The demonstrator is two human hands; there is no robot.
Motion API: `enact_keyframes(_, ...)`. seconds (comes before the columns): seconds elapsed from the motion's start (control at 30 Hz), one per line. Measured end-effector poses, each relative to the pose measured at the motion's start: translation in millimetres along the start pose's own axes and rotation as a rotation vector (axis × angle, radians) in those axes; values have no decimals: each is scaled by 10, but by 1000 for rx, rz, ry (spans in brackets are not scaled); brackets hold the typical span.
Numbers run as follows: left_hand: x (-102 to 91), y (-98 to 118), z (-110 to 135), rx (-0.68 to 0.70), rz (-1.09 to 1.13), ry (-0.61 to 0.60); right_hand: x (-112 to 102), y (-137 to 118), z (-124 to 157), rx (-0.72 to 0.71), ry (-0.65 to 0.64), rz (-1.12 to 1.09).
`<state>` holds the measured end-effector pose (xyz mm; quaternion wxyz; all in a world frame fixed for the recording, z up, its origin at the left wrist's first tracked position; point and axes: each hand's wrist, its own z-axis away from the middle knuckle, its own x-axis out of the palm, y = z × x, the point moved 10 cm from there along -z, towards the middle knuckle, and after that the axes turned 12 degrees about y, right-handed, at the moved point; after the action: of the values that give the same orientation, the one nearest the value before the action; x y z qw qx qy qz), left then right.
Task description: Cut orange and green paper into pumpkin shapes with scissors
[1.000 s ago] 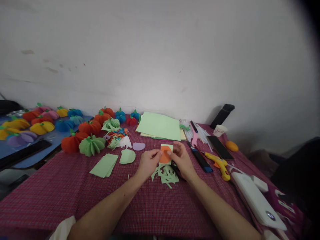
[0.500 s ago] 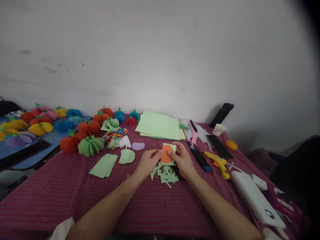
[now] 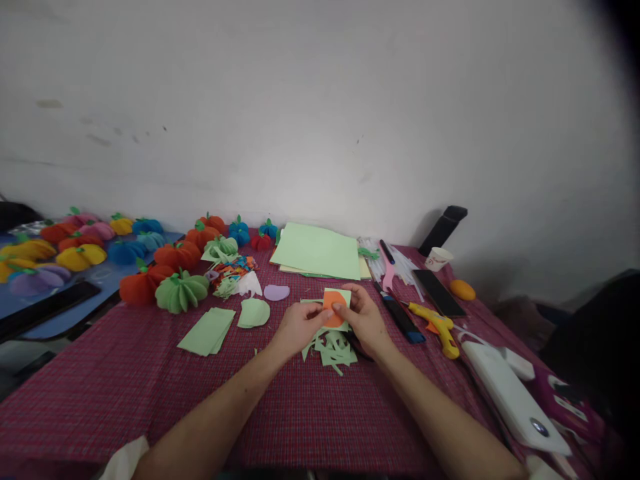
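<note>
Between my two hands is a light green paper rectangle [image 3: 345, 295] with a rounded orange paper piece [image 3: 330, 301] lying flat on its face. My left hand [image 3: 301, 327] pinches the left side, its thumb on the orange piece. From the right, my right hand [image 3: 367, 320] grips the papers, thumb pressed on the orange and fingers behind. Below the hands lies a heap of green paper scraps [image 3: 336, 350]. Left of them are rounded green cut pieces [image 3: 254, 313], a stack of green rectangles [image 3: 207, 331] and a purple half-round piece [image 3: 277, 293].
Paper pumpkins [image 3: 183, 291] in several colours crowd the left side. Green sheets [image 3: 317, 250] lie at the back. To the right are pink-handled scissors [image 3: 389, 275], a blue-black cutter [image 3: 404, 320], a yellow glue gun [image 3: 437, 327], a dark phone [image 3: 439, 293] and a white power bank [image 3: 513, 393].
My left hand has shifted right, and its thumb now presses on the orange piece. My right hand keeps its grip with little movement.
</note>
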<state>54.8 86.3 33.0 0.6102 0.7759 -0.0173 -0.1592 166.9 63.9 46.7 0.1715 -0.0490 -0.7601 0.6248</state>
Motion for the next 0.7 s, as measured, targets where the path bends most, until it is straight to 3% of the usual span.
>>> enact_keyframes(0.2,-23,-111,-16,-130,199,43,80,68,35,15,-69,80)
enact_keyframes(0.33,-64,-185,-29,-230,433,115,40,22,23,-11,-19,107)
enact_keyframes(0.47,-199,-231,-54,-275,528,247,-37,-128,27,-190,65,234)
enact_keyframes(0.7,-295,-233,-63,-251,483,328,57,-218,135,-399,7,545)
